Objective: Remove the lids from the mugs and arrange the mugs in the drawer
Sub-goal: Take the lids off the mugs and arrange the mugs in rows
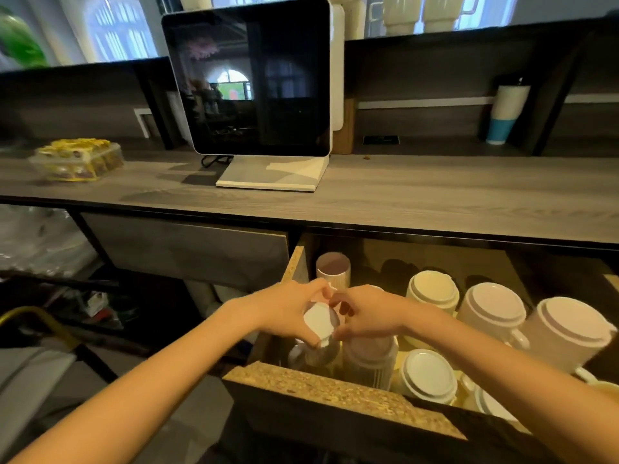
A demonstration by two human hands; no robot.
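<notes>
An open drawer [338,393] under the counter holds several white mugs, most upside down, such as one mug [432,289] at the back and another [569,326] at the right. Over the drawer's left end my left hand [288,309] and my right hand [365,313] meet around a clear glass mug [315,354] with a white lid [320,321]. Both hands' fingers pinch the lid's edges. A ribbed white cup [333,271] stands upright behind my hands. A ribbed mug [368,363] sits just right of the glass one.
A white-framed touchscreen monitor [254,78] stands on the grey wooden counter [435,195]. A packet of yellow snacks [78,159] lies at the counter's left. A white and blue tumbler [505,112] stands at the back right. A closed drawer front [187,249] is left of the open one.
</notes>
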